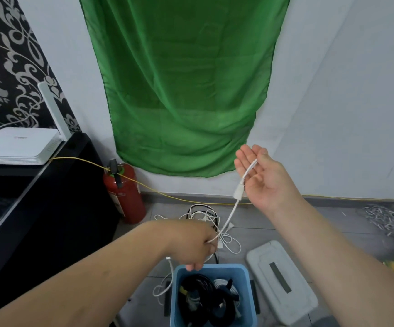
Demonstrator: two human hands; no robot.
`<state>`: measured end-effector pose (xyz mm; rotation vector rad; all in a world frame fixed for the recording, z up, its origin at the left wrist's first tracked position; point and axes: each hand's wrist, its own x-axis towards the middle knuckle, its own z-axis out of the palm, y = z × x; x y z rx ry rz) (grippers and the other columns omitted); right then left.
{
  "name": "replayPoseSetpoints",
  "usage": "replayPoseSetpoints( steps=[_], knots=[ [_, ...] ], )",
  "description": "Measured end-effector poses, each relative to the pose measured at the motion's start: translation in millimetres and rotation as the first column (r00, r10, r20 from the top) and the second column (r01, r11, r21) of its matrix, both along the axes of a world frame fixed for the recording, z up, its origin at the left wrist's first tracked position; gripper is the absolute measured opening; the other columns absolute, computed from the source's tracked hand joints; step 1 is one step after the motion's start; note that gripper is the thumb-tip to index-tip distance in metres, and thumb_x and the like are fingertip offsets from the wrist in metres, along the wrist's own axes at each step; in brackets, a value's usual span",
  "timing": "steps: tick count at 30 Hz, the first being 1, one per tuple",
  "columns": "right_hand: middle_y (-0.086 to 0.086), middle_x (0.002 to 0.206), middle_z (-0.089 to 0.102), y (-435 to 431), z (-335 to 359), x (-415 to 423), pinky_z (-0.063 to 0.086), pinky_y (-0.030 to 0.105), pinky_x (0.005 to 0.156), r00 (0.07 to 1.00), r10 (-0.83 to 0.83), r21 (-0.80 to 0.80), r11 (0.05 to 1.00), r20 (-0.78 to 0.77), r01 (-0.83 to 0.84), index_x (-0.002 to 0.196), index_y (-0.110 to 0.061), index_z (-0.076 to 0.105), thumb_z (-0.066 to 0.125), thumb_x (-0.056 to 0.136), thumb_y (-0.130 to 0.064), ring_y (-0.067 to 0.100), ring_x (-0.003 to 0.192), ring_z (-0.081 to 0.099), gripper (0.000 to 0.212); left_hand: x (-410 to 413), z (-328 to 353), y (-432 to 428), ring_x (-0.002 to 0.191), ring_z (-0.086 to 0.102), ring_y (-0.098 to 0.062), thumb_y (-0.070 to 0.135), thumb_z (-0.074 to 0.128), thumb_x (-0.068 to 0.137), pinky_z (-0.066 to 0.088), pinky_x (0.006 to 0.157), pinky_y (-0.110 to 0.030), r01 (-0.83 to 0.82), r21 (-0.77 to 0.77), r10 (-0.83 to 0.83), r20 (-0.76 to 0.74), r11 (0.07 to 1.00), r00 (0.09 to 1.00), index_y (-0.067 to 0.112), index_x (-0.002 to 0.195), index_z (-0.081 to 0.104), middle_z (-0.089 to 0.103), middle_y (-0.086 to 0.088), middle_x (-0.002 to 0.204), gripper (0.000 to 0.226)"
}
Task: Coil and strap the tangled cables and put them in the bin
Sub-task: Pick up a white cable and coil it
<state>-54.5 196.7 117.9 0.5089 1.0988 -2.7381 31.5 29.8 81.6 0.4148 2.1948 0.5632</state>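
While the white cable (229,215) runs in a nearly straight line between both hands, its handling can be read from its shape.

Right grip (259,175): raised, palm up, fingers straight and relaxed. The cable merely lies across the palm, and its moulded connector (238,192) hangs just below the hand.

Left grip (191,244): lower, near the far rim of the blue bin (179,270), fingers curled and pinching the same cable where it leaves the tangle (205,218).

Tangle: thin white and black leads heaped on the floor just beyond the bin, toward the floor's wall edge.

Bin: holds a black coil (196,300) and a white coil (226,286). Its grey lid (283,279) lies on the floor beside the bin's right edge. A dark strip (280,277) on the lid may be a strap; I cannot tell.

Judgement: the cable looks light, thin and limp, with a smooth jacket likely to slide through a loose hold. It should bend into loops readily yet spring open until strapped. The connector is the one stiff part, and the joint where lead meets plug is probably the weak spot. The best hold is therefore on the jacket just behind the connector, with the other hand feeding length from near the tangle. Hard pulling risks tightening the knots.
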Motion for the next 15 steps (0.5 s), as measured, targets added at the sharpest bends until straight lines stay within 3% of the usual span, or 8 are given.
replayPoseSetpoints(
  steps=[3,8,11,15],
  knots=[
    [0.012,0.112,0.073,2.2,-0.8,-0.2,0.054,0.035,0.095,1.000,0.019,0.019,1.000,-0.008,-0.019,0.113,-0.007,0.061,0.045,0.109,-0.019,0.023,0.105,0.070,0.020,2.3,-3.2,6.3,0.071,0.065,-0.020,0.021,0.038,0.106,0.051,0.070,-0.028,0.081,-0.108,-0.083,-0.018,0.991,0.996,0.015,0.089,0.052,0.077,-0.010,0.095,0.023],
    [0.013,0.104,0.077,4.2,-12.1,1.7,0.058,0.033,0.092,0.985,0.145,0.431,0.898,-0.096,-0.090,0.106,-0.007,0.067,0.055,0.105,-0.016,0.023,0.100,0.075,0.015,-12.2,13.3,6.8,0.083,0.058,-0.028,0.035,0.048,0.105,0.048,0.075,-0.033,0.042,-0.077,-0.066,-0.351,0.996,0.934,0.016,0.082,0.056,0.064,-0.004,0.086,0.031],
    [0.015,0.093,0.078,13.1,-15.7,1.8,0.061,0.035,0.084,0.980,0.190,0.590,0.797,-0.051,-0.124,0.109,-0.001,0.068,0.058,0.103,-0.013,0.026,0.087,0.075,0.017,-26.7,29.3,-4.9,0.078,0.054,-0.024,0.037,0.050,0.103,0.046,0.072,-0.033,-0.046,0.016,0.047,-0.596,0.999,0.802,0.019,0.080,0.054,0.056,0.004,0.075,0.030],
    [0.020,0.086,0.075,16.0,-6.7,13.7,0.059,0.037,0.075,0.881,0.464,0.512,0.737,0.091,-0.442,0.110,0.006,0.066,0.049,0.104,-0.009,0.028,0.072,0.070,0.024,-37.6,38.6,-29.9,0.065,0.055,-0.019,0.046,0.066,0.093,0.051,0.063,-0.036,-0.207,0.321,0.381,-0.744,0.924,0.549,0.026,0.080,0.066,0.058,0.008,0.062,0.024]
  ],
)
